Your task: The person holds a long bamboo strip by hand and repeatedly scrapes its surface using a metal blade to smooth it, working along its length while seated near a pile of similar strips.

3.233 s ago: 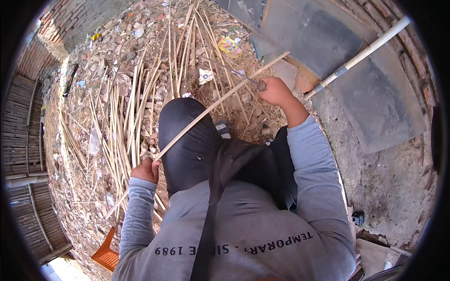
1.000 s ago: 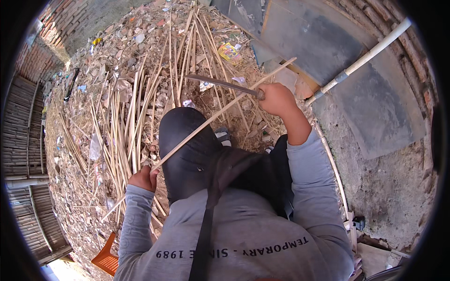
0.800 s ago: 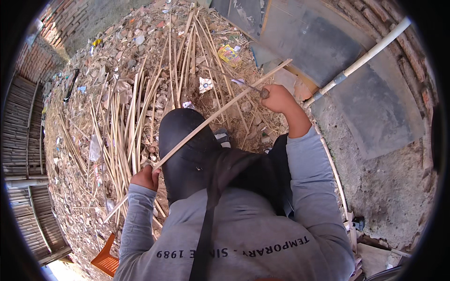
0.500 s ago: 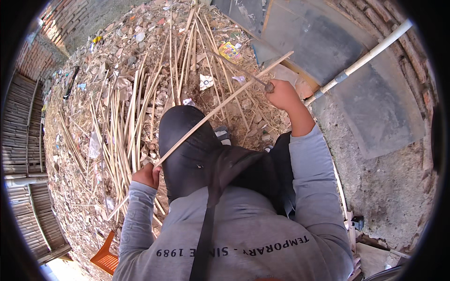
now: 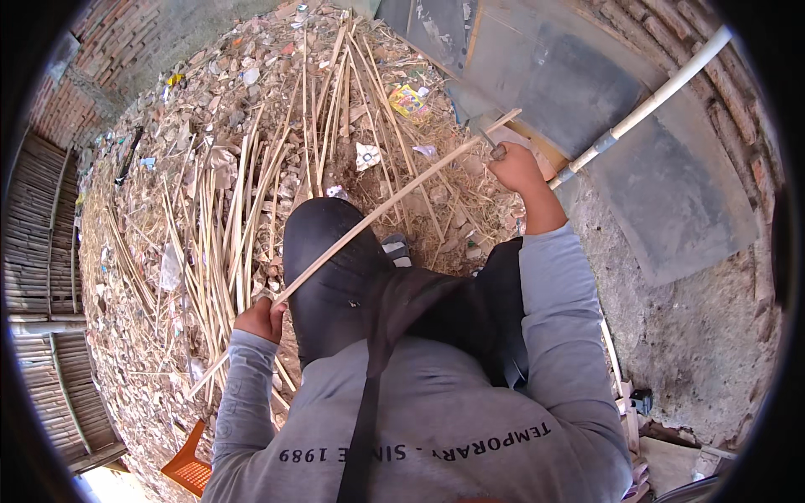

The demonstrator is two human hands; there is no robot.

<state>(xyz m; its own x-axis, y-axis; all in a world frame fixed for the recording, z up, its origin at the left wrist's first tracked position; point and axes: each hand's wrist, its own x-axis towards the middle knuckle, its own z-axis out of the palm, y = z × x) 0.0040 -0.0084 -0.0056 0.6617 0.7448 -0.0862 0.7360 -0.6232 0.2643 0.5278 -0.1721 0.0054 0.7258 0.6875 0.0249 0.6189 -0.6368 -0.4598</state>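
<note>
A long pale bamboo strip (image 5: 394, 199) slants across my raised, dark-trousered knee, its far end up to the right. My left hand (image 5: 261, 319) is closed around its lower part, and a short tail of the strip sticks out behind the fist. My right hand (image 5: 516, 165) is closed on the handle of a knife (image 5: 498, 152), close to the strip's far end. The knife's blade points up and left toward the strip and looks foreshortened; I cannot tell whether it touches.
Many bamboo strips (image 5: 215, 226) lie in loose bundles on rubble-strewn ground ahead and left. Dark panels (image 5: 562, 67) and a pale pole (image 5: 662, 96) lean at the right wall. An orange plastic piece (image 5: 189, 461) sits lower left; a woven bamboo wall (image 5: 38, 226) stands far left.
My right hand has moved slightly right with the knife, and the blade, long across the strip before, now shows much shorter. My left hand and the bamboo strip have barely moved.
</note>
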